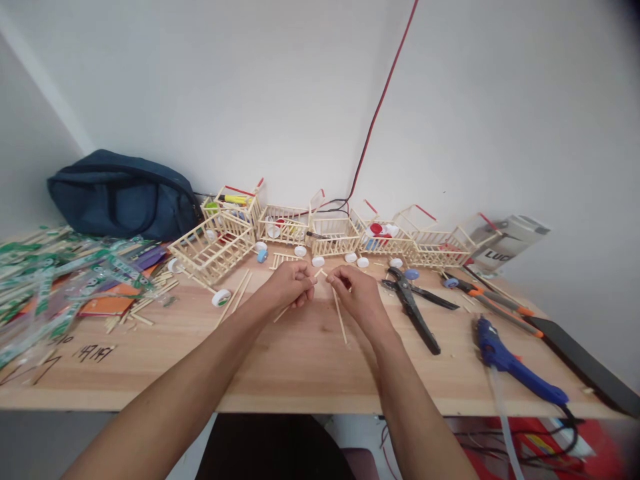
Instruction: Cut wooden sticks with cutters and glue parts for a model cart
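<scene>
My left hand (295, 283) is pinched closed over the middle of the table, a short pale wooden stick (319, 274) at its fingertips. Facing it, my right hand (356, 293) is closed too, with the end of another wooden stick showing at its thumb and forefinger. The two stick ends nearly meet; whether they touch I cannot tell. A longer stick (340, 317) slants down below my right fingers, and its upper end is hidden. Behind both hands stands a row of small stick-built carts, among them a middle cart (334, 237) with white bottle-cap wheels.
A tilted cart (213, 247) and loose sticks (240, 293) lie left, near plastic-wrapped stick packs (45, 287) and a blue bag (125, 193). On the right are black cutters (413, 310), orange-grey pliers (495, 300), a blue glue gun (515, 363) and a black tray (585, 363).
</scene>
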{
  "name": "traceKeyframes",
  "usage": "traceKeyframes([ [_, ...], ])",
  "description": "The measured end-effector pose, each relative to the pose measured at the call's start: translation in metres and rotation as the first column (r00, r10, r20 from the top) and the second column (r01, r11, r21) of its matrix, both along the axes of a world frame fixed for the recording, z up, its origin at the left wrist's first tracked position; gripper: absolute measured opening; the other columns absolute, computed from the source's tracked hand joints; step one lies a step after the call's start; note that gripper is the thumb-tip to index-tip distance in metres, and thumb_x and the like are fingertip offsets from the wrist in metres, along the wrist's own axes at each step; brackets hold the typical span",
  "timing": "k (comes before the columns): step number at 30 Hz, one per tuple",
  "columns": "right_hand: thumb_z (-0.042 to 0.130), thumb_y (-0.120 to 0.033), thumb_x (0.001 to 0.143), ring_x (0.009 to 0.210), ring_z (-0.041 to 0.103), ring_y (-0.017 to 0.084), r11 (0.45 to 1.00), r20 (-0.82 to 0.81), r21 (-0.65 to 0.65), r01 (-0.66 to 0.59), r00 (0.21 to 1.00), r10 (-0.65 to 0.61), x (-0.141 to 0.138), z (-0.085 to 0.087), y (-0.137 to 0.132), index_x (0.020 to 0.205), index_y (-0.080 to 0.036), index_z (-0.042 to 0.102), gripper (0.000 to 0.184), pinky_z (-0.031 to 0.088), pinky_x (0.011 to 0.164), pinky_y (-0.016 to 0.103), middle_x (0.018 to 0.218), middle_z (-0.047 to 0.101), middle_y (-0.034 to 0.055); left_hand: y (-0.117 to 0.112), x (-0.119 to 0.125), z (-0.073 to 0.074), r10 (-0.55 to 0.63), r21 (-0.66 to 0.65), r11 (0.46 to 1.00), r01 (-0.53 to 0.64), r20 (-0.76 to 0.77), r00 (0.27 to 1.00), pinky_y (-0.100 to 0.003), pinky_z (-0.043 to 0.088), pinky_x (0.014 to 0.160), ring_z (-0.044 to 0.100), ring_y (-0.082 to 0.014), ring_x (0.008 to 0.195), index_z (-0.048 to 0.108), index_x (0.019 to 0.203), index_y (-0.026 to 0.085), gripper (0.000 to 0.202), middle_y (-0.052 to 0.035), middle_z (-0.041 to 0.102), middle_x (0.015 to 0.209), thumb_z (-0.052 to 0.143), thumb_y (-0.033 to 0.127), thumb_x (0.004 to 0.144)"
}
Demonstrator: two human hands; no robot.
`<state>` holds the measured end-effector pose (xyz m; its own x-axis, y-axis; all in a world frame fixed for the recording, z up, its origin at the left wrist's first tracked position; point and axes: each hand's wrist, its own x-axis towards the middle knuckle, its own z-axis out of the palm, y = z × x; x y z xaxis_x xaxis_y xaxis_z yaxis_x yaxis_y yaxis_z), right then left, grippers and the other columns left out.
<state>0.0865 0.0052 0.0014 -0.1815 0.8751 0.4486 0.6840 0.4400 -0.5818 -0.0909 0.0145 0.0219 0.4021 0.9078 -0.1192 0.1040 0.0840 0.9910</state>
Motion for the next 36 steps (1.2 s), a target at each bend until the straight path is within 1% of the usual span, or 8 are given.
traceKeyframes([
  [4, 0.053, -0.024, 0.086, 0.064, 0.051, 0.015, 1.0, 0.003, -0.005, 0.007, 1.0, -0.007, 0.0001, -0.0005, 0.0005, 0.071, -0.02, 0.059, 0.017, 0.035, 0.062, 0.026, 0.067, 0.058, 0.0004, -0.0005, 0.0002, 0.0009, 0.0, -0.002, 1.0, 0.0, -0.007, 1.0, -0.013, 0.027, 0.033, 0.041, -0.0034, 0.032, 0.047, 0.071, 0.016, 0.012, 0.0046, 0.055, 0.051, 0.053, 0.018, 0.081],
  [9, 0.053, -0.025, 0.085, 0.064, 0.051, 0.015, 1.0, 0.007, -0.006, 0.015, 1.0, -0.015, 0.0, -0.0009, 0.0005, 0.071, -0.02, 0.059, 0.016, 0.035, 0.062, 0.026, 0.068, 0.059, 0.0001, -0.0002, 0.0002, 0.0002, 0.0, 0.006, 1.0, 0.0, -0.008, 1.0, -0.013, 0.027, 0.033, 0.042, -0.0033, 0.032, 0.047, 0.071, 0.016, 0.014, 0.0048, 0.056, 0.051, 0.055, 0.018, 0.081],
  [14, 0.052, -0.024, 0.086, 0.064, 0.051, 0.015, 1.0, -0.004, 0.005, 0.005, 1.0, -0.005, 0.0001, -0.0014, 0.0006, 0.071, -0.019, 0.059, 0.017, 0.036, 0.063, 0.026, 0.069, 0.059, 0.0004, -0.0007, 0.0007, 0.0013, 0.004, -0.006, 1.0, -0.004, -0.025, 1.0, -0.013, 0.027, 0.032, 0.041, -0.0036, 0.031, 0.046, 0.071, 0.016, 0.013, 0.0049, 0.055, 0.051, 0.052, 0.015, 0.082],
  [20, 0.052, -0.025, 0.085, 0.063, 0.051, 0.015, 1.0, 0.001, 0.012, 0.008, 1.0, -0.008, 0.0004, -0.0018, 0.001, 0.071, -0.019, 0.06, 0.017, 0.036, 0.061, 0.026, 0.068, 0.059, 0.0007, 0.0006, 0.0004, 0.0009, 0.004, -0.011, 1.0, -0.004, 0.01, 1.0, -0.013, 0.026, 0.032, 0.04, -0.0031, 0.031, 0.046, 0.07, 0.016, 0.015, 0.0054, 0.055, 0.05, 0.056, 0.016, 0.08],
  [24, 0.052, -0.025, 0.087, 0.064, 0.051, 0.015, 1.0, -0.007, 0.009, 0.008, 1.0, -0.008, -0.0011, 0.0005, -0.0007, 0.072, -0.019, 0.061, 0.018, 0.035, 0.061, 0.026, 0.07, 0.061, 0.0012, -0.0005, 0.0, 0.0043, 0.009, -0.025, 1.0, -0.008, 0.019, 1.0, -0.014, 0.026, 0.033, 0.041, -0.0032, 0.032, 0.047, 0.07, 0.016, 0.013, 0.0046, 0.056, 0.052, 0.054, 0.014, 0.081],
  [30, 0.046, -0.03, 0.091, 0.067, 0.054, 0.016, 1.0, -0.027, 0.003, 0.019, 0.999, -0.019, -0.0034, 0.002, -0.0023, 0.077, -0.019, 0.063, 0.025, 0.036, 0.063, 0.026, 0.075, 0.064, 0.0028, -0.0011, 0.0003, 0.0097, 0.036, -0.06, 0.998, -0.036, -0.008, 0.999, -0.014, 0.024, 0.032, 0.04, -0.0035, 0.032, 0.047, 0.069, 0.016, 0.015, 0.0051, 0.054, 0.05, 0.05, 0.011, 0.082],
  [36, 0.038, -0.035, 0.096, 0.072, 0.058, 0.018, 0.998, -0.047, -0.048, 0.034, 0.998, -0.037, -0.006, 0.0068, -0.0068, 0.076, -0.019, 0.063, 0.036, 0.038, 0.066, 0.027, 0.075, 0.065, 0.0039, -0.0001, -0.0005, 0.0093, 0.031, -0.057, 0.998, -0.031, -0.004, 1.0, -0.014, 0.025, 0.032, 0.04, -0.0031, 0.031, 0.046, 0.067, 0.016, 0.017, 0.0055, 0.053, 0.049, 0.051, 0.011, 0.083],
])
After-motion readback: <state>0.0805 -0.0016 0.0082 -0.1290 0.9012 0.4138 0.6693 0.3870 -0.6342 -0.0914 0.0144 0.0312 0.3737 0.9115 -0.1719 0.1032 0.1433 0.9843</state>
